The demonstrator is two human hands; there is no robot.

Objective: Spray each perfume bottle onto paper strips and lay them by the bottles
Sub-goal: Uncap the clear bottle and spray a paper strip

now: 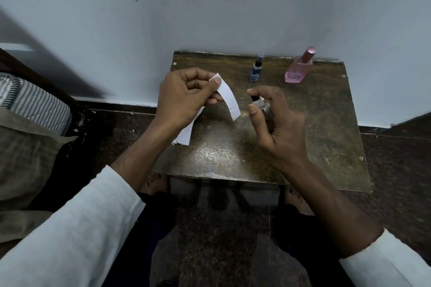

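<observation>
The right hand (275, 121) curls round a small clear bottle (262, 106), mostly hidden by the fingers; only its dark spray top shows, facing left toward the strip (229, 98). The left hand (186, 98) pinches that white strip at its upper end, its length curving down to the right, above the desk (326, 123). More strips (186, 134) lie partly hidden under the left wrist. A blue bottle (256, 69) and a pink bottle (299, 66) stand upright by the wall.
</observation>
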